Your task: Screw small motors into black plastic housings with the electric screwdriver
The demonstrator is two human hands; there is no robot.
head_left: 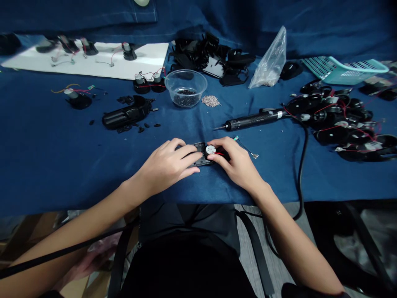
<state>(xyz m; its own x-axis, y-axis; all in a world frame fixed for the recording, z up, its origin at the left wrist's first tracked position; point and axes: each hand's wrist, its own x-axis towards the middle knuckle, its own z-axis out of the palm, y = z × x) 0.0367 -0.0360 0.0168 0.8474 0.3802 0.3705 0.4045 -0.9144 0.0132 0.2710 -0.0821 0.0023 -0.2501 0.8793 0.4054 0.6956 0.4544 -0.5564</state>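
A small black plastic housing with a round silver motor and red wires lies on the blue cloth near the table's front edge. My left hand grips its left end, fingers curled over it. My right hand holds its right end, fingertips pressed beside the motor. A thin wire with a small metal tab trails out to the right of my right hand.
An electric screwdriver with a black cable lies behind my hands. Further back stand a clear bowl of dark screws, a pile of silver screws, a plastic bag, a teal basket and black parts at right. Another housing lies at left.
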